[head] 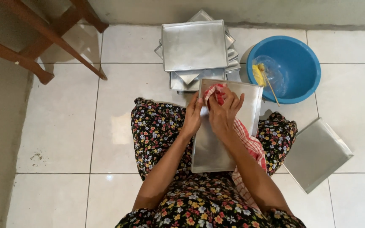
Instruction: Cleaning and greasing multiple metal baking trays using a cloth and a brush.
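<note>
A rectangular metal baking tray [214, 148] rests on my lap over a dark floral skirt. My left hand [192, 116] grips the tray's left edge. My right hand [224, 113] presses a red-and-white checked cloth [250, 145] onto the tray's upper part. The cloth bunches under my fingers and trails down beside my right forearm.
A stack of several metal trays [194, 45] lies on the white tiled floor ahead. A blue plastic basin [297, 59] holding a clear bag, yellow stuff and a stick stands to the right. One tray [316, 154] lies at my right. Wooden chair legs [49, 31] stand upper left.
</note>
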